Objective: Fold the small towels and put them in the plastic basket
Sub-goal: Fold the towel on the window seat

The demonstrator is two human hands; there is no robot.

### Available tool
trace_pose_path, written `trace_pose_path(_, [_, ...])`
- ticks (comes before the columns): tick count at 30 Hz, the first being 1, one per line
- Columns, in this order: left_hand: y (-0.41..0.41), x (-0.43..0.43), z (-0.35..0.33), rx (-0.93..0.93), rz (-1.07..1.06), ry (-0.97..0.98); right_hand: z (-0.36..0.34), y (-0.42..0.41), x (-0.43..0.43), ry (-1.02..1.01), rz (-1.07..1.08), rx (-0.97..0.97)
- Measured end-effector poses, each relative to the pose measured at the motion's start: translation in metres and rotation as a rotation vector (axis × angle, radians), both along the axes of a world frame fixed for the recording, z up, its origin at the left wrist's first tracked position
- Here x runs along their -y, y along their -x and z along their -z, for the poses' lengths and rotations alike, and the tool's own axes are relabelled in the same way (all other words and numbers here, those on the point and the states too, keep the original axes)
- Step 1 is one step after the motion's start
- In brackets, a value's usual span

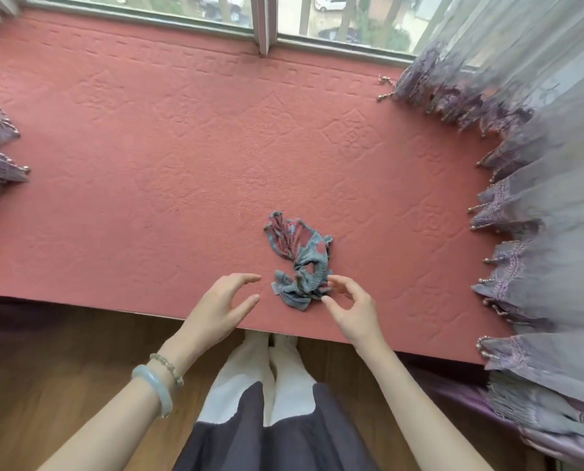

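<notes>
Red embossed counter (pixel 181 171) fills most of the view and runs under a window (pixel 215 15) along its far edge. Purple lace curtains (pixel 538 164) with a beaded hem hang down the right side and lie on the counter's right end; another piece of curtain shows at the left edge. Wood floor (pixel 46 368) below the near edge. Person stands at the counter in a dark skirt (pixel 266 436).

One small towel (pixel 300 260), blue-grey with red patches, lies crumpled on the counter near the front edge, roughly centre.

Left hand (pixel 222 300): just left of the towel, not touching it, fingers spread wide and loosely curved, holding nothing. Right hand (pixel 348 307): at the towel's near right corner, fingers curled in, fingertips (pixel 333 283) against the fabric edge. Can't tell if it's actually pinching it.

Pale green bangle (pixel 154 389) and a bead bracelet (pixel 168 367) on the left wrist.
</notes>
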State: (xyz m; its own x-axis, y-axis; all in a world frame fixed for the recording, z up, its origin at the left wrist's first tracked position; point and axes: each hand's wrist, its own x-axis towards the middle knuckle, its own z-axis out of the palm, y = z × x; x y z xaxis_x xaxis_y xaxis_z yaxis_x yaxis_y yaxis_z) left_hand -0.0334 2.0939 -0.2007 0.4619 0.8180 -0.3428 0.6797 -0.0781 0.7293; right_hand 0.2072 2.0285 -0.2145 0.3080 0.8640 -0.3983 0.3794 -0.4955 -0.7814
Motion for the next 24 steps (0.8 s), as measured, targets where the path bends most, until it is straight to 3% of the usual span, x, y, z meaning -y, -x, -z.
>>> trace_pose_path(5, [-0.009, -0.018, 0.076, -0.104, 0.179, -0.007, 0.062, 0.008, -0.007, 0.072, -0.142, 0.098])
trace_pose_path(13, [-0.019, -0.035, 0.163, -0.118, 0.275, -0.109, 0.123, 0.022, 0.003, 0.007, -0.254, 0.240])
trace_pose_path(17, [-0.022, -0.036, 0.182, -0.112, 0.347, -0.272, 0.143, 0.029, 0.013, -0.121, -0.295, 0.427])
trace_pose_path(24, [-0.032, -0.046, 0.178, -0.063, 0.382, -0.288, 0.159, 0.030, 0.020, -0.108, -0.462, 0.684])
